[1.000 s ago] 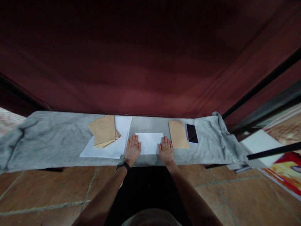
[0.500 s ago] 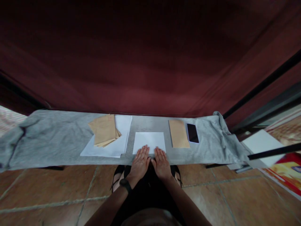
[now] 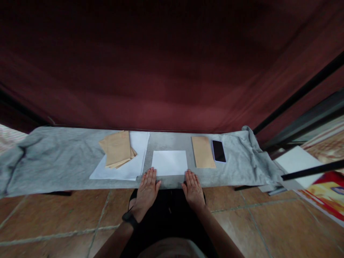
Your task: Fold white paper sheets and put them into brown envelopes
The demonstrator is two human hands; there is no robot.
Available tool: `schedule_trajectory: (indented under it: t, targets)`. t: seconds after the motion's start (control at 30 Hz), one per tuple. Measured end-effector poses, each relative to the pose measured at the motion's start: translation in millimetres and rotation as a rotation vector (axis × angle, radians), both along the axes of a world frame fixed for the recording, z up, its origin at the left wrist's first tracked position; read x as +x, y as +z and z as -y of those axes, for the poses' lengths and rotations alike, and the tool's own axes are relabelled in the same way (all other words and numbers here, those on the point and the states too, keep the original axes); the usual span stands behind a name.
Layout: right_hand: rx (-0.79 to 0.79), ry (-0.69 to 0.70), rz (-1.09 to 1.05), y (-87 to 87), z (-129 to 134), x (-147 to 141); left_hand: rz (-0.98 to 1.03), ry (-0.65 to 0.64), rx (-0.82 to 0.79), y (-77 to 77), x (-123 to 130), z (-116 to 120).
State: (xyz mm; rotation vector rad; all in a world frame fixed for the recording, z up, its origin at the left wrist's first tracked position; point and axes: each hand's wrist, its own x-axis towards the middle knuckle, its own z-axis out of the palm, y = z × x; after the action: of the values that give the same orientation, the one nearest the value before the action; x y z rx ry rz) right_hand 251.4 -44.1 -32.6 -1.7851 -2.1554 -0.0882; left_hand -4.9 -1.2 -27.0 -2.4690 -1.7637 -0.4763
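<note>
A white sheet (image 3: 170, 162) lies flat in the middle of the grey cloth-covered table (image 3: 172, 141). At its lower left corner my left hand (image 3: 147, 189) rests palm down, fingers stretched out, a dark band on the wrist. My right hand (image 3: 194, 189) lies likewise at the lower right corner, fingers extended. Neither hand grips anything. Left of the sheet, several brown envelopes (image 3: 118, 148) overlap in a fanned pile on larger white paper (image 3: 138, 157). One brown envelope (image 3: 203, 152) lies right of the sheet, beside a phone (image 3: 219, 151) with a dark screen.
A dark red surface (image 3: 166, 89) rises behind the table. Rumpled grey cloth (image 3: 61, 157) covers the left end. At the right stand black bars (image 3: 314, 169), a white board (image 3: 298, 163) and a red and yellow package (image 3: 328, 191). Tiled floor (image 3: 268, 222) shows below.
Both hands have moved apart, from the lower part of the white sheet out to its lower corners. The view has shifted slightly.
</note>
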Motion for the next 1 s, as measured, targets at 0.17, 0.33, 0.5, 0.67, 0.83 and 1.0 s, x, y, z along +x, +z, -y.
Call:
schedule_trajectory:
  t: [0.17,0.33,0.5,0.67,0.83,1.0]
  targets:
    - [0.022,-0.058,-0.062,6.5,-10.3,-15.3,0.041,-0.037,-0.013,9.5,20.2,-3.1]
    - [0.027,0.019,-0.092,9.2,-23.5,-32.5,0.044,-0.242,-0.107,13.1,59.4,-23.0]
    - [0.005,0.030,-0.066,4.0,-21.4,-29.2,0.020,-0.264,-0.163,9.2,75.4,-47.1]
    - [-0.011,0.035,-0.061,5.0,-19.4,-27.0,0.017,-0.242,-0.147,8.7,83.0,-66.2]
    - [-0.048,0.025,-0.044,10.6,-20.0,-28.3,-0.003,-0.203,-0.151,9.7,89.5,-87.5]
    - [-0.069,0.023,-0.031,14.9,-19.2,-28.8,0.003,-0.167,-0.157,10.8,86.2,-106.2]
